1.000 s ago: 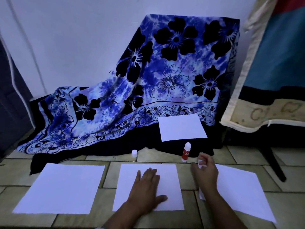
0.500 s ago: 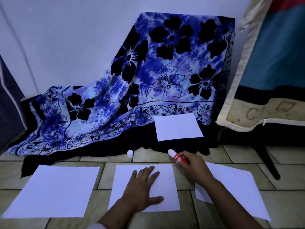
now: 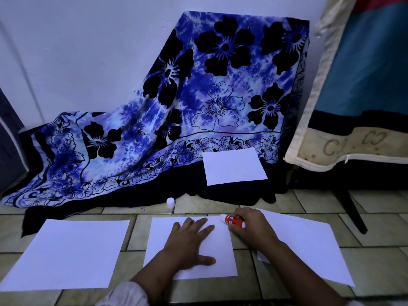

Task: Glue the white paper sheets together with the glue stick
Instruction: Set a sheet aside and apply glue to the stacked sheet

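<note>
On my feed the left hand (image 3: 187, 246) lay flat on the middle sheet (image 3: 223, 257). Its fingers (image 3: 199, 224) were straight and spread, thumb out to the side, pressing the paper onto the tiled floor (image 3: 136, 235).

The right hand (image 3: 249, 228) gripped the glue stick (image 3: 234, 221), fingers curled round its red body. The stick was tilted almost level, white tip pointing toward the left fingers, at the sheet's far right corner. I could not tell if the tip touched paper. The white cap (image 3: 170, 203) stood upright on the floor just beyond the left fingers, near the cloth's hem.

The left sheet (image 3: 66, 255) lay flat well out to the left of the left fingers, with a strip of tile between it and the middle sheet. The right sheet (image 3: 309, 246) lay angled under the right wrist and out past it, a gap of tile between it and the middle one. A fourth sheet (image 3: 234, 166) lay well beyond the right fingers, on the dark hem of a blue floral cloth (image 3: 220, 96) draped over something against the white wall (image 3: 88, 51).

The floor was pale beige tile with dark grout lines. Far right of the right fingers a mattress (image 3: 364, 85) leaned, with cream edging and blue and dark panels. A dark leg (image 3: 353, 213) stood on the tiles below it. There was a light sleeve (image 3: 125, 292) at the left forearm. The room was dim.
</note>
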